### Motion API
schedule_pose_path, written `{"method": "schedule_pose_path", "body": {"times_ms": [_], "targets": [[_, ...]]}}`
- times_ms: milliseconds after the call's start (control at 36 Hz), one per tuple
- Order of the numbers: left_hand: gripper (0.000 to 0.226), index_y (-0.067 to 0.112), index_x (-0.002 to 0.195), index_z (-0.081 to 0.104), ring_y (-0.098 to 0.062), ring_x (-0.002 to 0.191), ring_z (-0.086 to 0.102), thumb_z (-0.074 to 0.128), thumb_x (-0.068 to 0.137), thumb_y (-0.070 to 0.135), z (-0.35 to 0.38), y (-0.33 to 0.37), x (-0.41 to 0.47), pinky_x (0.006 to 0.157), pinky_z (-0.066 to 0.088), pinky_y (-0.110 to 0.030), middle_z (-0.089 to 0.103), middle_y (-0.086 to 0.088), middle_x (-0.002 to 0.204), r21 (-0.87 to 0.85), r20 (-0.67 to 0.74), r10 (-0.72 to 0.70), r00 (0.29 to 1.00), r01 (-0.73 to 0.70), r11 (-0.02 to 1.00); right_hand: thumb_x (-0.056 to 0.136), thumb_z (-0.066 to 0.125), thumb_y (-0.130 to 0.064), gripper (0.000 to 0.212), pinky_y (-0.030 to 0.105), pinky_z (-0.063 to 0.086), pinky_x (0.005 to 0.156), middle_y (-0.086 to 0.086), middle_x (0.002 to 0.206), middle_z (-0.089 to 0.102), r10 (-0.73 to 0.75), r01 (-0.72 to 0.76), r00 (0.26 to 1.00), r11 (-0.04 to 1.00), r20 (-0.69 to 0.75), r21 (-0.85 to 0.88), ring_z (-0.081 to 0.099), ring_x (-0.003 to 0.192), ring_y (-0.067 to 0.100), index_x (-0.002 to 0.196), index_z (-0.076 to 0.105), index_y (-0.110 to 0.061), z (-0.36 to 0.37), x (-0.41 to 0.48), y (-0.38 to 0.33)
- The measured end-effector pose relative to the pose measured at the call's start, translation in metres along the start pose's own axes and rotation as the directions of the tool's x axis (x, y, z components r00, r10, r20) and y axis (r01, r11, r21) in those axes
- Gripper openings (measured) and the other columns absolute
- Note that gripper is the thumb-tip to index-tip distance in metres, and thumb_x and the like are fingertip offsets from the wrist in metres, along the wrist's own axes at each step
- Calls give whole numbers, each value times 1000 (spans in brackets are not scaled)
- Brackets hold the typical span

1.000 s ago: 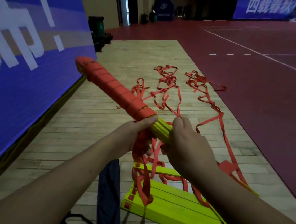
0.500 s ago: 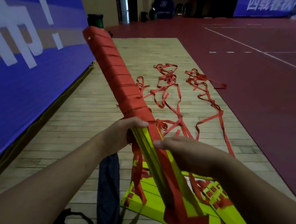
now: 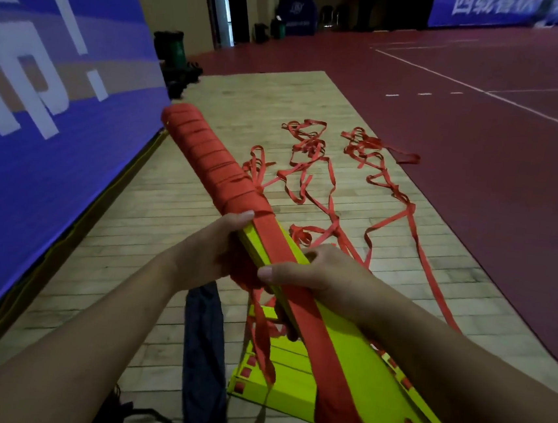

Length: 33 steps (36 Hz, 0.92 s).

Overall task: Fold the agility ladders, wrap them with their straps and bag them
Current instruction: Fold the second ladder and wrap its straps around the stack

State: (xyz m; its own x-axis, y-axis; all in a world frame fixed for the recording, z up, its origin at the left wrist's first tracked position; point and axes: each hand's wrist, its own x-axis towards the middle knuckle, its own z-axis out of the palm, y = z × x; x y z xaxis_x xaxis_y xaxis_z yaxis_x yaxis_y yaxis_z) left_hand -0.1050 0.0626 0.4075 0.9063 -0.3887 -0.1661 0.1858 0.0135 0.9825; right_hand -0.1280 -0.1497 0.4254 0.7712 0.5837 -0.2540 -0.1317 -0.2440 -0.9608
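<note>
both hands are gripping the folded ladder bundle (image 3: pixel 342 350): left hand (image 3: pixel 214 253) curling around its strap-wrapped part, right hand (image 3: pixel 312 276) clasping the middle.

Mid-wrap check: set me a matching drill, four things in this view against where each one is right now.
Things:
1. wrapped ladder bundle
2. loose red straps
3. dark blue bag
4. yellow rung stack

Places:
A. flat on the wooden floor, under the near end of the held bundle
B. strewn over the floor ahead
C. gripped by the left hand and the right hand
D. on the floor, left of the yellow stack

Pairs: 1-C, 2-B, 3-D, 4-A.
</note>
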Motion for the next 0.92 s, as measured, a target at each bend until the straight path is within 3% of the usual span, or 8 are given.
{"method": "schedule_pose_path", "body": {"times_ms": [111,194,333,389,611,694,778,917], "targets": [[127,8,129,55,-23,78,71,75,33,89,4,2,0,77,61,-38,69,-16,104,161,-12,-103,995,103,981,84,80,-33,29,33,61,62,7,75,74,-41,24,990,992,-134,-128,72,63,21,95,68,-9,-3,5,3],[93,0,130,51,-23,62,61,50,78,77,3,2,0,69,57,-40,62,-11,74,211,30,-63,998,55,976,84,79,-42,32,37,63,65,8,78,73,-110,-4,958,919,-267,-393,72,64,18,94,66,-15,-5,8,4],[63,5,98,60,-21,52,55,62,82,66,25,-9,7,54,49,-28,57,-6,67,167,-178,-48,983,78,983,94,59,-52,35,30,39,61,-6,81,52,-358,-167,877,399,-320,-902,54,73,17,104,49,-20,10,7,12],[57,5,92,61,-18,52,53,70,79,60,28,-16,9,50,47,-27,55,-4,65,105,-261,-23,965,52,993,97,53,-51,32,31,31,58,-7,76,43,-389,-153,875,343,-288,-927,49,70,18,102,38,-23,17,7,14],[31,15,88,62,-29,74,56,67,75,42,12,-10,3,62,47,-33,61,-7,78,3,-246,136,960,-140,990,88,70,-51,44,28,60,67,0,101,67,-83,18,978,947,-190,-322,72,81,13,115,49,-23,2,13,11],[53,14,92,61,-26,75,60,82,58,48,10,-7,1,68,50,-38,62,-5,78,-81,-180,154,972,-170,982,77,75,-58,59,42,61,85,7,107,71,66,-67,998,996,-26,-60,73,92,22,118,55,-20,-5,10,10],[72,12,89,63,-23,74,66,93,40,55,11,-7,1,67,57,-35,63,-6,77,-167,-164,162,973,-189,968,80,68,-47,53,39,62,72,12,91,75,137,-198,955,955,265,222,73,80,29,117,52,-12,2,3,8],[76,9,92,64,-25,78,66,93,40,57,9,-6,4,67,58,-35,63,-11,83,-256,-219,187,958,-241,936,82,74,-44,47,37,57,59,2,60,66,138,-152,987,966,80,211,66,59,24,108,56,-10,14,5,3]]}}
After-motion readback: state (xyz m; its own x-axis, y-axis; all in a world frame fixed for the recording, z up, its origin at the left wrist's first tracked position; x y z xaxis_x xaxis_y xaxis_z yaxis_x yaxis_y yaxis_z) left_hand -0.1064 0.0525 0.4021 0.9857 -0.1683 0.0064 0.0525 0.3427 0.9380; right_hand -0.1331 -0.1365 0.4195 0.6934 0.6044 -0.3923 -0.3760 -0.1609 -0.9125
